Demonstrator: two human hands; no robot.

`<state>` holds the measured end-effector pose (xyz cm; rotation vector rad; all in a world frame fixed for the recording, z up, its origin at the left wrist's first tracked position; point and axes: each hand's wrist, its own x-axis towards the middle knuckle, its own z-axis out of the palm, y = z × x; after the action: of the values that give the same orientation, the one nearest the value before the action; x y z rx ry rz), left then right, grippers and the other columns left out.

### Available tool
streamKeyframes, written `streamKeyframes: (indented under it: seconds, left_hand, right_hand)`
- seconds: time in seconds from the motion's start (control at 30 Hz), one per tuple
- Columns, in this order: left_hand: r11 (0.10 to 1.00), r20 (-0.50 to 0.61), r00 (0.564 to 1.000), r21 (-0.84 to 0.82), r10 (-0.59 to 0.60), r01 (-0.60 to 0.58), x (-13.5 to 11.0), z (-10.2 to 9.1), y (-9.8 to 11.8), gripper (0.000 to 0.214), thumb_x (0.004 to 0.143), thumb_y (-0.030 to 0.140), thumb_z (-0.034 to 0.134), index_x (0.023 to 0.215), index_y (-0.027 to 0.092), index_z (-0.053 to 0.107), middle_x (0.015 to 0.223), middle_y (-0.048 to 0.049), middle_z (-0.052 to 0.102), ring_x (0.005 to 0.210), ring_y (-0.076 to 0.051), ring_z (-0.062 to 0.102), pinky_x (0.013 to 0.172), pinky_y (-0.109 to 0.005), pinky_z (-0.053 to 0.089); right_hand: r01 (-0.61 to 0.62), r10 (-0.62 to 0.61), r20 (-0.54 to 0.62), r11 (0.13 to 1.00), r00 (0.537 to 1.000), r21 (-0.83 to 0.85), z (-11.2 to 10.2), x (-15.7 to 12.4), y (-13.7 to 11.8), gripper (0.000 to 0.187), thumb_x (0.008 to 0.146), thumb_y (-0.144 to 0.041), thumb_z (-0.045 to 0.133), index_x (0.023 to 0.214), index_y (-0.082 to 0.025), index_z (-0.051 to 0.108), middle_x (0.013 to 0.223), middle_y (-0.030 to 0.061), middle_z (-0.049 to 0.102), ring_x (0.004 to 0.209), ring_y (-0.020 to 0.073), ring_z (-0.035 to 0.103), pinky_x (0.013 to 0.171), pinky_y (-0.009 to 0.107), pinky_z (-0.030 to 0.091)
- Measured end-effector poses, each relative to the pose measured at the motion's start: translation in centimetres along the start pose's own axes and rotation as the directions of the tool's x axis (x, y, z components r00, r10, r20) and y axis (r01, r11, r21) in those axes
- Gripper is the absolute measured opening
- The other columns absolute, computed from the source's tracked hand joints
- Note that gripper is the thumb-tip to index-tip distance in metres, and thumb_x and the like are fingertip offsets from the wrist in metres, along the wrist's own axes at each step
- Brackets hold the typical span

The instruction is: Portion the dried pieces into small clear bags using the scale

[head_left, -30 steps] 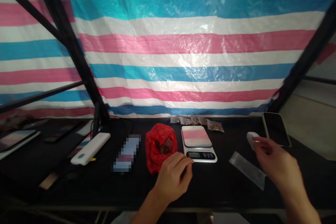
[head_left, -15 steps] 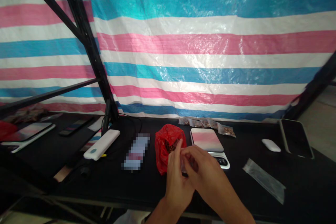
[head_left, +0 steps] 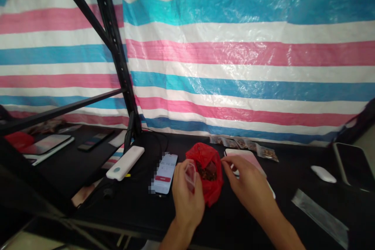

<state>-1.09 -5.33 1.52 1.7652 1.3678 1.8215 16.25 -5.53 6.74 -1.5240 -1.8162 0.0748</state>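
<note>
A small clear plastic bag (head_left: 191, 175) is in my left hand (head_left: 187, 199), its mouth spread open between the curled fingers and thumb. Beside it stands a red plastic bag (head_left: 215, 195), open at the top, with brown dried bits (head_left: 207, 172) inside. My right hand (head_left: 244, 177) is at the red bag's right rim, fingertips drawn together in a pinch on its edge. Partly hidden behind that hand is a white kitchen scale (head_left: 258, 162) with a pinkish, shiny top.
Several small filled clear bags (head_left: 246, 144) lie in a row by the striped sheet (head_left: 234, 82). A phone (head_left: 166, 174) and a white power bank (head_left: 125, 163) are at left. Flat empty clear bags (head_left: 320, 216), a white mouse (head_left: 324, 174) and a dark-screened device (head_left: 354, 166) are at right.
My hands have parted: the left moved left with the small bag, now open, and the right went to the red bag's rim. The whole view has shifted, moving things rightward in it.
</note>
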Motion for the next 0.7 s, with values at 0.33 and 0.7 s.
streamKeyframes:
  seconds: [0.33, 0.7]
  left_hand:
    - [0.819, 0.365, 0.802, 0.517, -0.473, 0.248, -0.5, -0.2, -0.1, 0.003, 0.093, 0.022, 0.051, 0.094, 0.023, 0.048, 0.097, -0.0106, 0.067, 0.088, -0.028, 0.071, 0.072, -0.032, 0.044]
    - [0.856, 0.263, 0.850, -0.131, -0.457, 0.500, 0.0, 2.9, -2.0, 0.027, 0.068, 0.003, 0.052, 0.085, 0.024, 0.049, 0.080, 0.0010, 0.060, 0.074, -0.018, 0.060, 0.073, -0.029, 0.046]
  right_hand:
    - [0.102, -0.025, 0.368, 0.976, 0.929, -0.192, 4.9, 2.7, 2.0, 0.029, 0.089, -0.013, 0.063, 0.116, -0.019, 0.071, 0.113, 0.0110, 0.073, 0.107, 0.0299, 0.057, 0.096, 0.044, 0.042]
    - [0.064, 0.010, 0.439, 0.986, 0.899, -0.153, 3.5, 1.6, 2.7, 0.042, 0.075, 0.003, 0.057, 0.107, -0.020, 0.072, 0.113, 0.0082, 0.069, 0.113, 0.0288, 0.049, 0.096, 0.043, 0.036]
